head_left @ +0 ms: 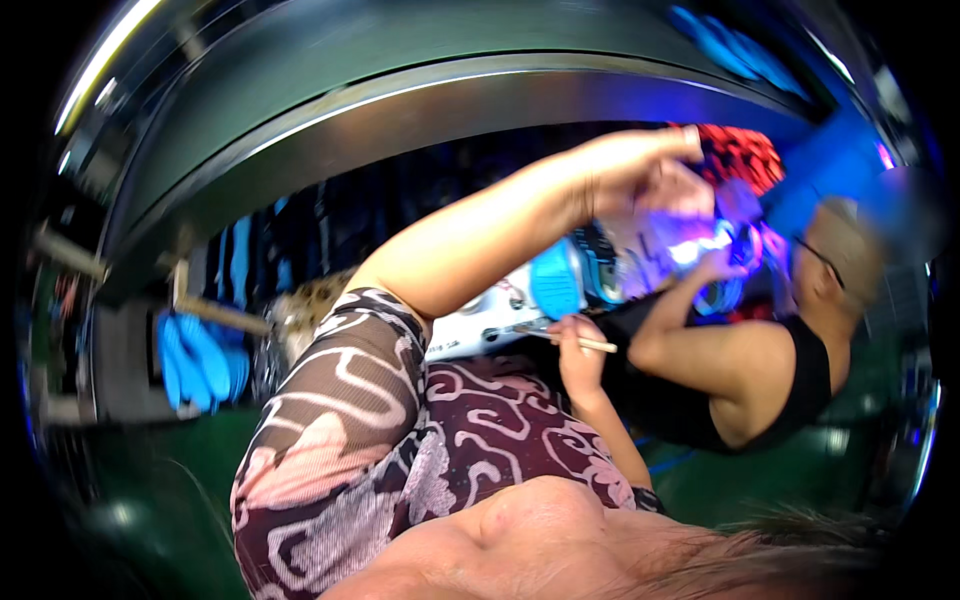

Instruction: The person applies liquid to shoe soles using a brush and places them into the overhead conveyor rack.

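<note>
My left arm reaches across to the right, and my left hand (pixel 660 182) hangs over the far part of the bench beside a red and black patterned piece (pixel 745 158). Its fingers are smeared by motion, so their grip is unclear. Closer to my body, my right hand (pixel 580 352) is closed around a brush (pixel 598 344) with a pale wooden handle. The brush's dark end points left over a white surface (pixel 465 328). Just beyond it lies a bright blue shoe sole (pixel 555 284), next to a dark shoe with blue edging (pixel 600 262).
On my right a co-worker (pixel 770 370) in a black sleeveless top has their hands under violet light. Blue soles (pixel 205 362) lie at the left, and more blue soles (pixel 735 50) rest at the upper right. A long green-topped ledge (pixel 400 62) runs across the far side.
</note>
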Motion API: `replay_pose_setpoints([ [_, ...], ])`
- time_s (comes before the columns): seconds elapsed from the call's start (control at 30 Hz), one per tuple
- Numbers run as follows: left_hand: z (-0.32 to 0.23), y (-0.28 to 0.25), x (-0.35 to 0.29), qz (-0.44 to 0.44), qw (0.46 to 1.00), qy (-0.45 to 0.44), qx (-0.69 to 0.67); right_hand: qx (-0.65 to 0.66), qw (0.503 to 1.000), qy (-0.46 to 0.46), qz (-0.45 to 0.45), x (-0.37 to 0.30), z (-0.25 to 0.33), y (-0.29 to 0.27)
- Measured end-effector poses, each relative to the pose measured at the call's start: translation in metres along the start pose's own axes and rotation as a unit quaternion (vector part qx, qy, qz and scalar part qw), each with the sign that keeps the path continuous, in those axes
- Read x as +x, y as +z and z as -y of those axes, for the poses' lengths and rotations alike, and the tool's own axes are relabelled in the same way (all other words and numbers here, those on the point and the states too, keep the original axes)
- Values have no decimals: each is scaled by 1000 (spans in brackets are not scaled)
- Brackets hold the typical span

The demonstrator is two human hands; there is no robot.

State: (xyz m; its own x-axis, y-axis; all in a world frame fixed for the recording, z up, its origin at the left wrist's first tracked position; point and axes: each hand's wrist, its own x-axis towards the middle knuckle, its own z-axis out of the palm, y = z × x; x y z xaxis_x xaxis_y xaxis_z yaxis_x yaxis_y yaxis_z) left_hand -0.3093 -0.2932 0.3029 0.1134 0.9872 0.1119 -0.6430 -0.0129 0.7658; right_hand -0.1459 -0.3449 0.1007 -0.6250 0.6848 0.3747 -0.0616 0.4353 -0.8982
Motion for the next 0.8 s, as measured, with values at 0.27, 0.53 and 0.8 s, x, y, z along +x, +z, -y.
replay_pose_setpoints([
  [0.27,109,-118,-318,-461,877,-38,132,61,990,91,93,5,4,19],
  [0.53,167,-91,-610,-821,510,178,-185,114,973,129,155,24,20,84],
  [0.8,154,-127,-775,-895,344,274,-71,72,974,98,192,30,41,116],
])
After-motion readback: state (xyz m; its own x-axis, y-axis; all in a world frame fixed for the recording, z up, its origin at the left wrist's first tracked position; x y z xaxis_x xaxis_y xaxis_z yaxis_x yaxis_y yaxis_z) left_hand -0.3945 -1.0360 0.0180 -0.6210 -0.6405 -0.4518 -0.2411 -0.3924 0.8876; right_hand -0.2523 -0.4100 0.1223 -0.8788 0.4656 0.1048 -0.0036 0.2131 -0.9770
